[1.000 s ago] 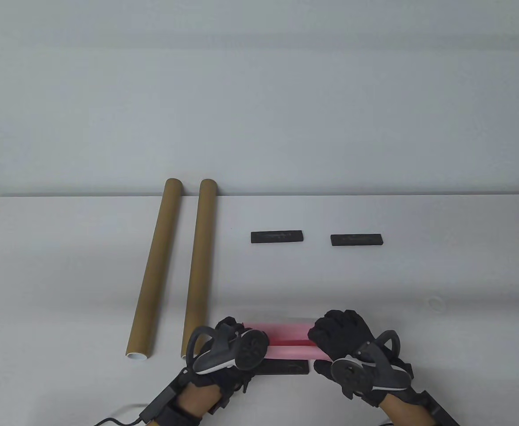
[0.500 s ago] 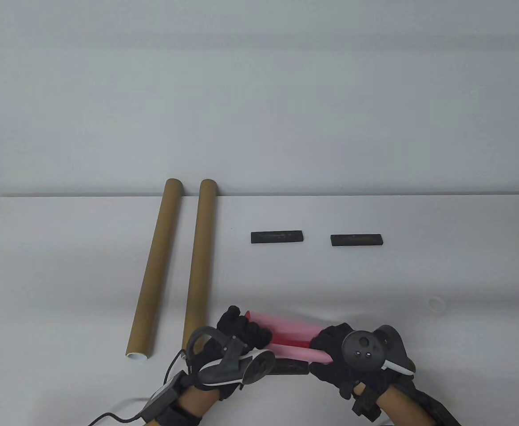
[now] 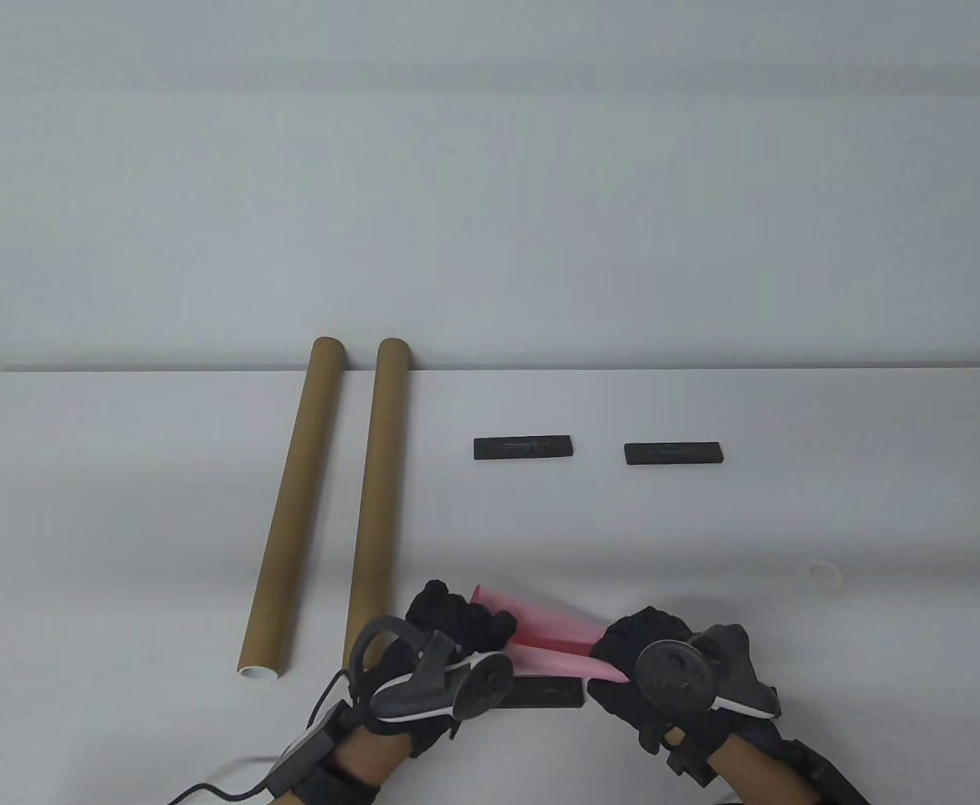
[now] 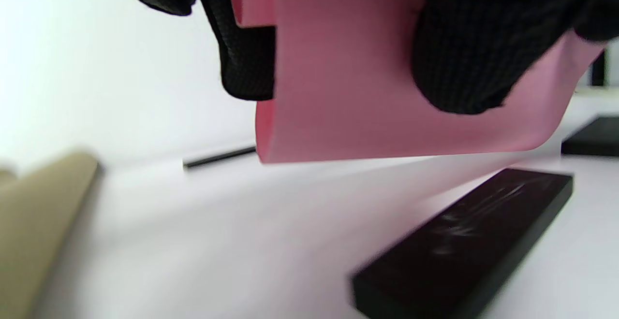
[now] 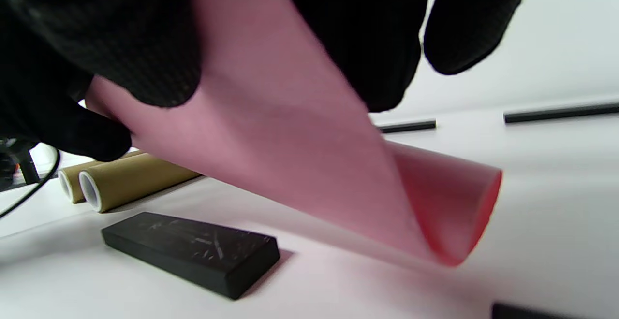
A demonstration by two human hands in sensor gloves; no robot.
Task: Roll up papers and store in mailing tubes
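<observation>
Both hands grip the pink paper roll [image 3: 550, 641] at the near edge of the white bench [image 3: 121, 503]: left hand [image 3: 448, 637] clasps its left end, right hand [image 3: 649, 662] its right end. Its long axis runs across, left end tilted away, and the roll is lifted off the bench. Left of it, two brown mailing tubes [image 3: 339, 503] lie lengthwise, pointing away. Below the roll sits one black bar weight [image 3: 548, 693]; two more [image 3: 523, 447] lie farther back. Their faint markings can't be read.
</observation>
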